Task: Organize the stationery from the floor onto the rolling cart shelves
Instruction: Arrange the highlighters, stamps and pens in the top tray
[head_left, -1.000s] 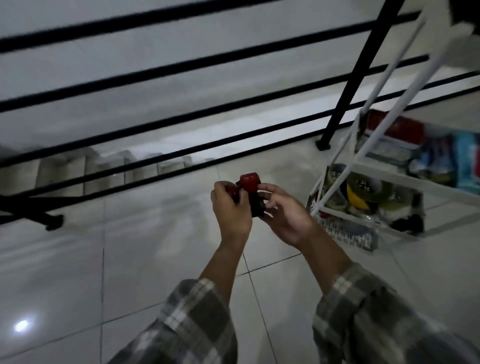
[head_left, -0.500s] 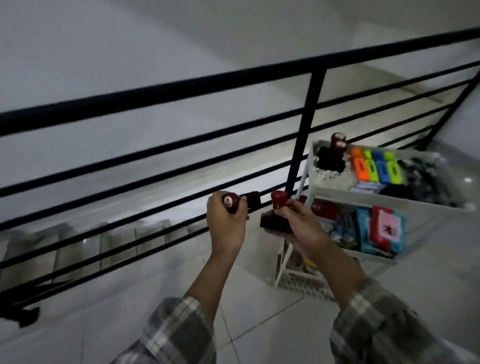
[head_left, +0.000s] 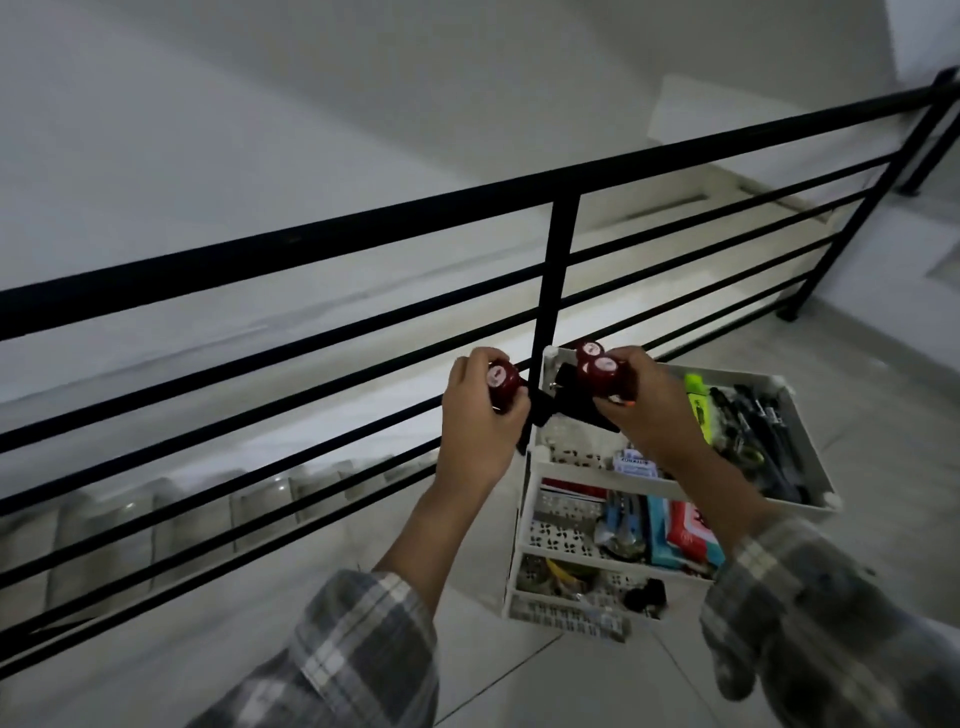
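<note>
My left hand (head_left: 475, 415) grips a stamp with a dark red knob (head_left: 503, 383) and a black base, just left of the white rolling cart (head_left: 797, 506). My right hand (head_left: 647, 410) holds a second red-knobbed stamp (head_left: 605, 374) over the back left corner of the cart's top shelf. More red knobs (head_left: 587, 349) show behind it in that corner. The top shelf also carries a yellow-green highlighter (head_left: 696, 402) and several black pens (head_left: 753, 431). The middle shelf holds colourful packets (head_left: 680, 530), and the lowest shelves hold small items.
A black metal railing (head_left: 558, 291) runs right behind the cart, with a stairwell and steps (head_left: 156, 525) beyond it. Pale floor tiles (head_left: 883, 395) surround the cart. My plaid sleeves fill the bottom of the view.
The view rose from floor level to above the cart. Both hands came up and to the right with the stamps, and my right hand now hovers over the top shelf corner.
</note>
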